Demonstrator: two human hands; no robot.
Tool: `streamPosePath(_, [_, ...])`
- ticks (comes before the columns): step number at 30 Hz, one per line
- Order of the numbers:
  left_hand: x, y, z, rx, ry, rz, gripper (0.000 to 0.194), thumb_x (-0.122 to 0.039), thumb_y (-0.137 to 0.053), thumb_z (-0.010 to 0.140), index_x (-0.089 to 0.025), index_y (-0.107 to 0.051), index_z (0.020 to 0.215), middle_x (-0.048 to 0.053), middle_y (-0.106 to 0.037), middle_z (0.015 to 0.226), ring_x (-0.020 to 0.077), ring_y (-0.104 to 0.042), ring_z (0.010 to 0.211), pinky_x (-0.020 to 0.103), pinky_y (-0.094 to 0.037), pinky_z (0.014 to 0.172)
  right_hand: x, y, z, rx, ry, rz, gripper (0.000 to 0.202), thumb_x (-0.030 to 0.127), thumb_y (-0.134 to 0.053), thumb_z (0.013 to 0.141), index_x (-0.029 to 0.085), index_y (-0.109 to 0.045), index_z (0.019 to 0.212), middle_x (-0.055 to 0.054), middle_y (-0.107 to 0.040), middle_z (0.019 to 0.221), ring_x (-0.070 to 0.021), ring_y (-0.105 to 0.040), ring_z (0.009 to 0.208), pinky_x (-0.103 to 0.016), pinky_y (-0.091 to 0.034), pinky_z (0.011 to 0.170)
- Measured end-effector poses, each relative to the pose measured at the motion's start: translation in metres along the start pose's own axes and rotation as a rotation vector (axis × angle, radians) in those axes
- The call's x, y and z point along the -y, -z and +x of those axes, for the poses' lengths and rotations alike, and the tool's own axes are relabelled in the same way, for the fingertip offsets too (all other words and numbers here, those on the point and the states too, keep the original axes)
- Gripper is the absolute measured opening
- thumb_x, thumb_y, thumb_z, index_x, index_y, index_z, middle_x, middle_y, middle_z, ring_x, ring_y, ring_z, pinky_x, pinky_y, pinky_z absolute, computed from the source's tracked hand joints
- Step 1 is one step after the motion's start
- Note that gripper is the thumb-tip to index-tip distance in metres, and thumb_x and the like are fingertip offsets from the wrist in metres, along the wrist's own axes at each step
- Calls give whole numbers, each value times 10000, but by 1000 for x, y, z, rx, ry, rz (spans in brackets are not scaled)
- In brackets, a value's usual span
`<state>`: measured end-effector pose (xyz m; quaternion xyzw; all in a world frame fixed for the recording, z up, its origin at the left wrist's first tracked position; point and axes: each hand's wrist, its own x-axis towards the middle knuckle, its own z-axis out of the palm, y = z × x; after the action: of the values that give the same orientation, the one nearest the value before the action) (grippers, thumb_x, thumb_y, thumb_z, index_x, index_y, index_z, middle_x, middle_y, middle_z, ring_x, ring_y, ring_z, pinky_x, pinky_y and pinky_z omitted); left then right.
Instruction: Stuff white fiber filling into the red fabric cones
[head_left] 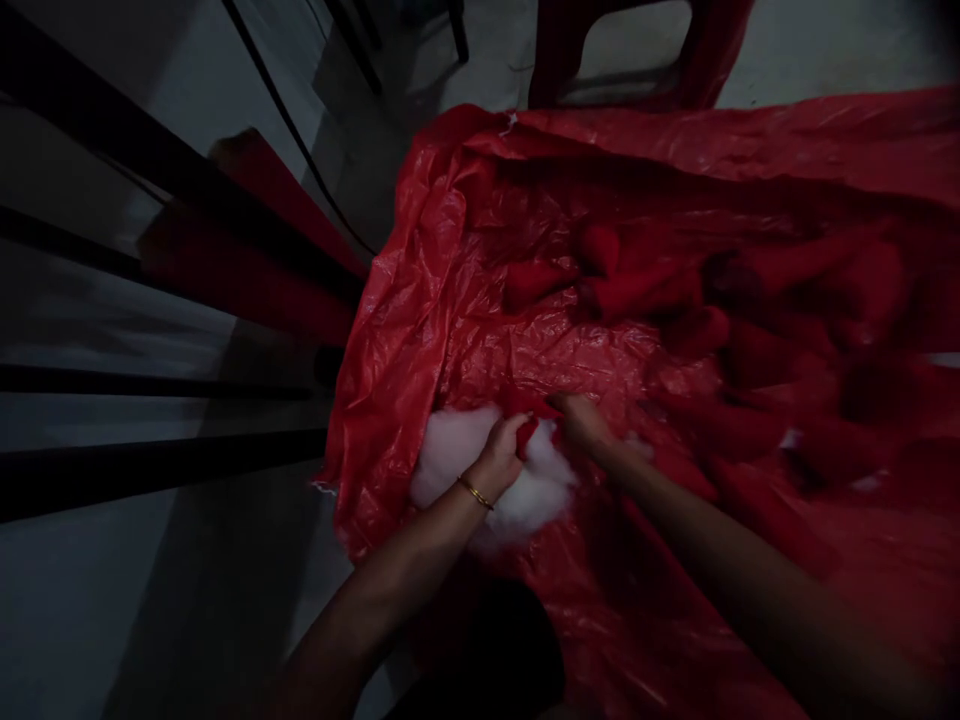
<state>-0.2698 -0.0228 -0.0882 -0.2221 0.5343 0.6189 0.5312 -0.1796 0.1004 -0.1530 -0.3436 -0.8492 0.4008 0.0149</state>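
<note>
On the pale floor [90,610] at the left run dark bars [150,465], with red rolls [247,270] lying behind them. Next comes a crinkled red plastic sheet [420,290] spread wide. White stuffing [457,450] sits on its near edge. Left hand [504,455], with a gold bangle [475,493], is closed on a small red cloth piece [529,420]; right hand [585,422] seems to pinch the same piece, though it is dim. Further right lie red fabric pieces [750,300]; a red chair [637,50] stands beyond.

dim, heavy shadows, soft blur, warped edges
</note>
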Motion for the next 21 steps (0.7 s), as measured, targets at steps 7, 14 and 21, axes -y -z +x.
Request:
streamPosePath(7, [-6,14,2,-9,17,-90,101,-269,-725,742,-176,-699,772,20,-715,709,167,-657,695,321,-522,826,11,93,-56,-474,-374,554,331,477,-677,799,186,-672,956,-27,-676,785,-160,-575,611,-264,-457,549])
streamPosePath(14, [-3,-32,-38,73,46,-218,281,-411,-728,808,-149,-711,910,40,-749,796,154,-666,669,279,-536,693,90,32,-98,-589,-152,582,186,367,-591,888,218,-615,997,-37,-651,885,-185,-602,734,-297,-510,671])
streamPosePath(21, [-13,-31,-50,27,-40,-131,299,-414,-810,723,-158,-663,771,1,-679,680,123,-641,664,250,-518,733,90,15,-99,-190,282,6,283,103,-433,929,193,-692,999,-120,-696,1054,-250,-604,984,-365,-522,871])
